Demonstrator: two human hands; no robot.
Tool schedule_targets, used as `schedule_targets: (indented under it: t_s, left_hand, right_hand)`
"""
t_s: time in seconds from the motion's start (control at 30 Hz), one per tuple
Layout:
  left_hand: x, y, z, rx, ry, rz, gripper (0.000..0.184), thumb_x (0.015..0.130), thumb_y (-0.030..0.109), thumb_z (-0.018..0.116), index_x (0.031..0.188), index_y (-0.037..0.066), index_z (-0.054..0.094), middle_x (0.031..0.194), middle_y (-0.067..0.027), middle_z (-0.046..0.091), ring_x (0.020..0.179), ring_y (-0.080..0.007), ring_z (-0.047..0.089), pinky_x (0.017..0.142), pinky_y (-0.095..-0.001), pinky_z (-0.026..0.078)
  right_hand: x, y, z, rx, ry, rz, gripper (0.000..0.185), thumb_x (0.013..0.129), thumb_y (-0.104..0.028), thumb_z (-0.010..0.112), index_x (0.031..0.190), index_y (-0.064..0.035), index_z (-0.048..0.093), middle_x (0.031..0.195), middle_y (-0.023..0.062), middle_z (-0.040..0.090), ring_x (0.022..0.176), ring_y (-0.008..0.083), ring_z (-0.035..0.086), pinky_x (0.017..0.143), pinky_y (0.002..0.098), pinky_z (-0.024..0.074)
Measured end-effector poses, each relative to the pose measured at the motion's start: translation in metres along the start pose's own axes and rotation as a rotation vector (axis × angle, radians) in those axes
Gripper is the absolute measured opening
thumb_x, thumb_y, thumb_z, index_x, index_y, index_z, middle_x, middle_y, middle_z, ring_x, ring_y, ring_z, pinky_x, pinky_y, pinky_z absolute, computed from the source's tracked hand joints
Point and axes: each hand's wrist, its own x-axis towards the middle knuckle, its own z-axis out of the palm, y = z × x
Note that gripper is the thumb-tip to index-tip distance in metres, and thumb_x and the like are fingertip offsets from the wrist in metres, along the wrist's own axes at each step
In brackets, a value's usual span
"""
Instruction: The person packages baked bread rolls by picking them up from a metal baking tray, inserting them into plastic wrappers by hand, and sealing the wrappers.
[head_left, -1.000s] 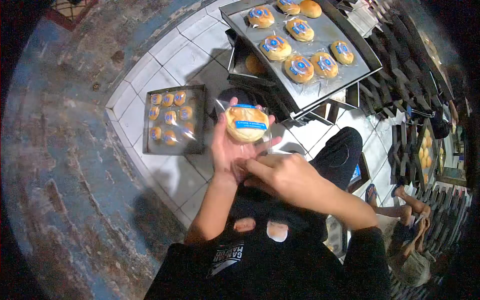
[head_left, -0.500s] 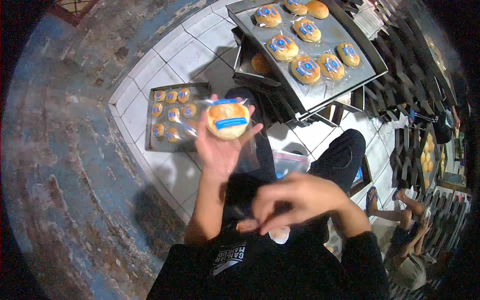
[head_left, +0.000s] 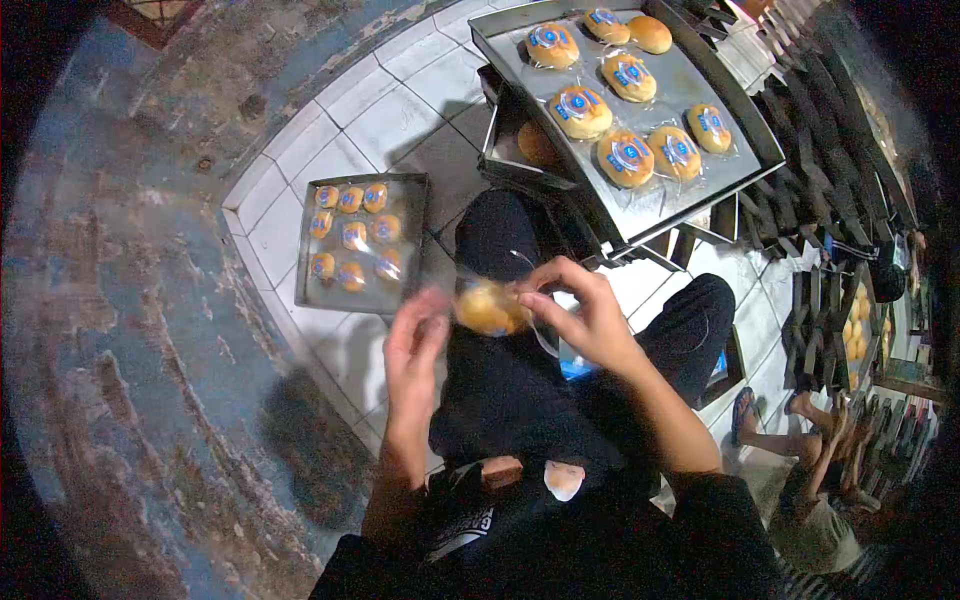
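A bun in a clear plastic wrapper (head_left: 488, 308) hangs over my lap between my two hands, blurred by motion. My right hand (head_left: 588, 312) pinches the wrapper at the bun's right side with thumb and fingers. Close to the bun's left side is my left hand (head_left: 413, 335). Its fingertips are smeared, and I cannot tell whether they touch the plastic. Beyond my left hand, a smaller tray (head_left: 408, 292) on the floor holds several wrapped buns with blue labels. Behind my right wrist lies a clear plastic packet with blue print (head_left: 575, 368), partly hidden.
A large metal tray (head_left: 690, 65) with several labelled buns and one bare-looking bun (head_left: 650, 35) rests on stacked trays ahead to the right. Dark racks (head_left: 840, 130) stand farther right. Another person (head_left: 815, 490) sits at the lower right. White floor tiles (head_left: 380, 110) meet a worn wall.
The bun has left my open left palm and moved down and right, turning over. My right hand has come up from near my chest to grip its wrapper.
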Motion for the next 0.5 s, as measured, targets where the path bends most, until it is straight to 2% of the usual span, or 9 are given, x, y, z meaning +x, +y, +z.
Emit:
schedule_targets:
  t_s: [0.07, 0.13, 0.27, 0.3, 0.33, 0.37, 0.4, 0.43, 0.5]
  left_hand:
    - [0.005, 0.001, 0.004, 0.051, -0.053, 0.037, 0.039, 0.102, 0.004, 0.067, 0.141, -0.001, 0.062, 0.133, -0.0105, 0.069, 0.124, -0.0192, 0.064, 0.110, -0.0362, 0.049]
    - [0.008, 0.006, 0.010, 0.082, -0.103, 0.073, 0.035, 0.098, 0.004, 0.074, 0.132, -0.001, 0.068, 0.120, -0.0077, 0.073, 0.113, -0.0154, 0.068, 0.103, -0.0323, 0.052]
    - [0.020, 0.006, 0.019, 0.187, -0.126, 0.119, 0.027, 0.098, 0.005, 0.075, 0.124, -0.001, 0.071, 0.112, -0.0055, 0.072, 0.105, -0.0129, 0.067, 0.097, -0.0309, 0.053]
    - [0.024, 0.007, 0.022, 0.239, -0.134, 0.149, 0.021, 0.098, 0.005, 0.076, 0.117, 0.000, 0.071, 0.107, -0.0040, 0.071, 0.101, -0.0117, 0.065, 0.094, -0.0298, 0.052]
    - [0.025, 0.008, 0.022, 0.292, -0.141, 0.176, 0.015, 0.097, 0.005, 0.076, 0.111, 0.000, 0.071, 0.102, -0.0026, 0.070, 0.097, -0.0105, 0.063, 0.091, -0.0287, 0.051]
    - [0.022, 0.008, 0.020, 0.292, -0.142, 0.168, 0.015, 0.097, 0.005, 0.076, 0.111, 0.000, 0.071, 0.102, -0.0026, 0.070, 0.097, -0.0105, 0.063, 0.091, -0.0287, 0.051]
    - [0.021, 0.010, 0.017, 0.242, -0.142, 0.113, 0.010, 0.098, 0.006, 0.076, 0.105, 0.002, 0.070, 0.099, -0.0010, 0.068, 0.095, -0.0093, 0.061, 0.088, -0.0272, 0.049]
    - [0.021, 0.015, 0.013, 0.192, -0.142, 0.061, 0.008, 0.098, 0.006, 0.075, 0.099, 0.003, 0.068, 0.096, 0.0005, 0.067, 0.092, -0.0081, 0.060, 0.085, -0.0258, 0.048]
    - [0.015, 0.018, -0.003, 0.173, -0.129, 0.000, 0.010, 0.100, 0.009, 0.074, 0.096, 0.006, 0.066, 0.091, 0.0037, 0.062, 0.088, -0.0067, 0.056, 0.081, -0.0239, 0.044]
  right_hand:
    - [-0.005, 0.012, 0.002, 0.053, -0.005, 0.179, 0.016, 0.099, -0.010, 0.076, 0.104, 0.0033, 0.069, 0.103, 0.0133, 0.078, 0.099, 0.0210, 0.076, 0.090, 0.0357, 0.0587]
    - [-0.006, 0.014, 0.003, 0.081, 0.016, 0.164, 0.017, 0.099, -0.011, 0.076, 0.104, 0.0032, 0.069, 0.103, 0.0131, 0.079, 0.098, 0.0192, 0.076, 0.089, 0.0351, 0.0589]
    - [-0.004, 0.015, -0.001, 0.028, 0.041, 0.110, 0.018, 0.099, -0.012, 0.077, 0.107, 0.0031, 0.072, 0.103, 0.0121, 0.079, 0.092, 0.0169, 0.074, 0.087, 0.0333, 0.0591]
    - [-0.003, 0.014, -0.003, 0.025, 0.043, 0.113, 0.018, 0.099, -0.012, 0.077, 0.107, 0.0031, 0.072, 0.103, 0.0121, 0.079, 0.092, 0.0169, 0.074, 0.087, 0.0333, 0.0591]
    - [-0.003, 0.012, -0.005, -0.027, 0.011, 0.126, 0.018, 0.099, -0.011, 0.077, 0.108, 0.0033, 0.072, 0.101, 0.0113, 0.080, 0.091, 0.0165, 0.074, 0.087, 0.0327, 0.0593]
    - [-0.004, 0.012, -0.006, -0.077, -0.023, 0.139, 0.018, 0.098, -0.011, 0.077, 0.109, 0.0035, 0.073, 0.100, 0.0105, 0.080, 0.091, 0.0161, 0.074, 0.086, 0.0322, 0.0595]
    - [-0.008, 0.012, -0.006, 0.033, 0.023, 0.191, 0.017, 0.098, -0.010, 0.078, 0.106, 0.0044, 0.075, 0.097, 0.0091, 0.080, 0.087, 0.0129, 0.074, 0.080, 0.0296, 0.0595]
    - [-0.013, 0.011, -0.010, 0.033, 0.023, 0.193, 0.017, 0.098, -0.010, 0.078, 0.106, 0.0044, 0.075, 0.097, 0.0091, 0.080, 0.087, 0.0129, 0.074, 0.080, 0.0296, 0.0595]
    - [-0.021, 0.005, -0.024, 0.325, 0.103, 0.444, 0.017, 0.098, -0.012, 0.079, 0.104, 0.0049, 0.077, 0.097, 0.0092, 0.080, 0.083, 0.0089, 0.072, 0.073, 0.0264, 0.0580]
